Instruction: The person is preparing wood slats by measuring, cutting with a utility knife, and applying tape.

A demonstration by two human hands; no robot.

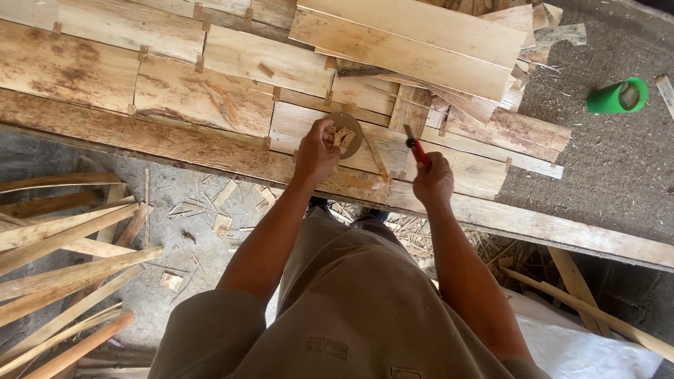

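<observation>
My left hand [316, 151] reaches into a small round container [345, 133] holding little wooden pegs, which sits on a row of joined pale wooden slats [210, 95]. Its fingers are pinched together at the container's rim. My right hand [433, 181] grips a red-handled hammer [417, 147], raised a little above the slats just right of the container. The hammer's head points away from me.
Loose boards [414, 38] are stacked at the far side. A long plank [547, 224] runs along the near edge. A green cylinder [618, 96] lies on the ground at right. Thin wooden strips [63, 267] pile up on the floor at left.
</observation>
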